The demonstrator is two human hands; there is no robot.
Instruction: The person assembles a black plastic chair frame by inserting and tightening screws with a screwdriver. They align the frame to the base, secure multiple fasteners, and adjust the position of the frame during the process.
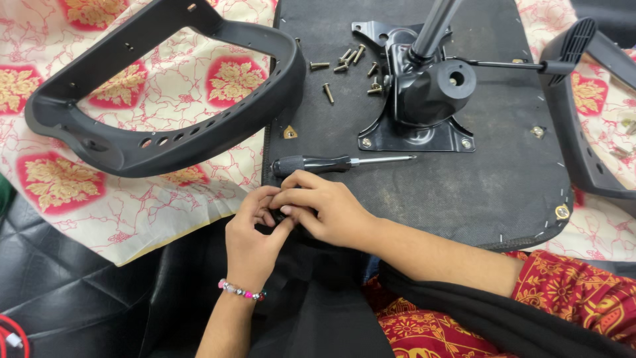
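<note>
My left hand [254, 235] and my right hand [322, 207] meet at the near edge of an upturned black chair seat [477, 192], fingers pinched together around a small dark part that is mostly hidden. A beaded bracelet sits on my left wrist. A black-handled screwdriver [331, 163] lies on the seat just beyond my fingers, its shaft pointing right. Farther back, a black metal tilt mechanism [424, 99] with a gas cylinder and a lever is mounted on the seat. Several loose screws [344, 63] lie to its left.
A black curved chair frame piece [165, 126] lies on the floral cloth [66, 185] at left. Another black armrest part [583, 113] rests at the right edge. Black padded flooring [66, 292] shows at bottom left.
</note>
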